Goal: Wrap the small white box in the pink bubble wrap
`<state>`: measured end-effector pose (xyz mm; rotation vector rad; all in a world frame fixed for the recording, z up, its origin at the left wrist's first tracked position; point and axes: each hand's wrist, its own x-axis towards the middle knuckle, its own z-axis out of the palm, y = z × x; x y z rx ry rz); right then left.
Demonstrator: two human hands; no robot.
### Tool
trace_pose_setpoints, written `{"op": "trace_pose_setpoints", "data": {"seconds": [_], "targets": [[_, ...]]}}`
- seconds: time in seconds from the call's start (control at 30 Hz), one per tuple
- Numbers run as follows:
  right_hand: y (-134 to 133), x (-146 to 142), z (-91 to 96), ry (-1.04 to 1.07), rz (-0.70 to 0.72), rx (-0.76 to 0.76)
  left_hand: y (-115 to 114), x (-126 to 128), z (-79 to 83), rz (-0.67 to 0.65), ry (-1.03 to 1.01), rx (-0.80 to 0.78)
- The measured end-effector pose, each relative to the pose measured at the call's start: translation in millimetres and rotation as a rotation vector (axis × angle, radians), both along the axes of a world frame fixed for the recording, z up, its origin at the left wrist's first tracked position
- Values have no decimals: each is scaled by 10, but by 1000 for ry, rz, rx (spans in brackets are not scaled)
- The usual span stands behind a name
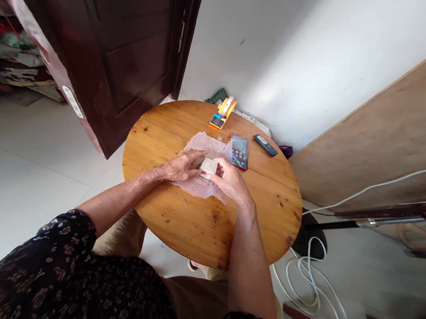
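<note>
A small pale rectangular box (209,167) lies on a sheet of bubble wrap (202,147) spread on a round wooden table (188,224). My left hand (182,166) rests on the wrap with its fingers curled against the box's left side. My right hand (230,179) closes on the box's right side. Both hands hold the box between them, down on the wrap.
A smartphone (239,152) lies just beyond my right hand, a dark remote-like handset (265,144) further right, and an orange tape dispenser (223,112) at the table's far edge. A dark wooden door (107,34) stands open on the left. White cable (307,278) coils on the floor at right.
</note>
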<state>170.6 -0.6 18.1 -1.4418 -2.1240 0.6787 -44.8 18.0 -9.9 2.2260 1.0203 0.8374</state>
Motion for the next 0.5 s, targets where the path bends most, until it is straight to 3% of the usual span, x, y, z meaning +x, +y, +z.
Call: {"op": "trace_pose_setpoints", "data": {"seconds": [0.17, 0.23, 0.37, 0.5], "targets": [[-27, 26, 79, -42, -28, -26, 48, 122, -117, -81, -123, -55], [-86, 30, 136, -74, -92, -40, 65, 150, -121, -92, -119, -44], [-234, 107, 228, -10, -68, -76, 58, 159, -88, -61, -78, -18], [-181, 411, 217, 54, -332, 135, 30, 159, -83, -40, -39, 8]]}}
